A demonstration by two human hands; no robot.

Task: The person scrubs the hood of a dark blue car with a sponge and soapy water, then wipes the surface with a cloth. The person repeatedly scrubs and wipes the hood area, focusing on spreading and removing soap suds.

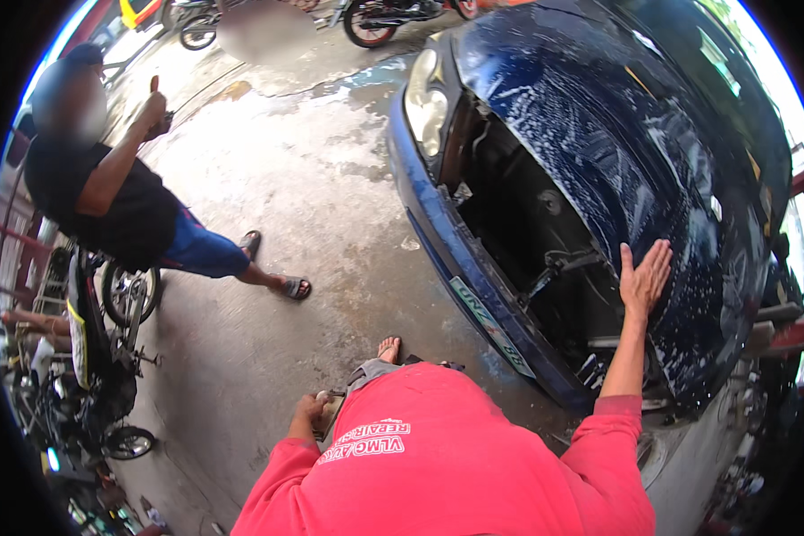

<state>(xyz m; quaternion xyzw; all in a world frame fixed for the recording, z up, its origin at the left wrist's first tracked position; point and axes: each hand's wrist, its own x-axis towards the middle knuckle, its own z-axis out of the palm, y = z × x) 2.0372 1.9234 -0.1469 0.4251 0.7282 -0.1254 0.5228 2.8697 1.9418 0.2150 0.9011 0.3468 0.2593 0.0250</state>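
My right hand [645,275] lies flat on the dark blue hood [590,134] of a car, its fingers stretched out and pressed together, holding nothing. White, soapy-looking streaks and drops cover the hood around it. Low at my left side, by my hip, my left hand [309,414] is curled round a pale, greyish-tan object [332,411]. My red shirt hides part of that object, and its kind does not show. Just below the hood's front edge gapes the dark front opening [536,205] of the car.
The car's blue bumper [460,268] carries a licence plate [491,326]; a headlight [427,103] sits at its far end. A person [107,179] in a dark shirt stands at the left on the wet concrete floor [268,179]. Motorcycles [107,357] stand at the left and far back.
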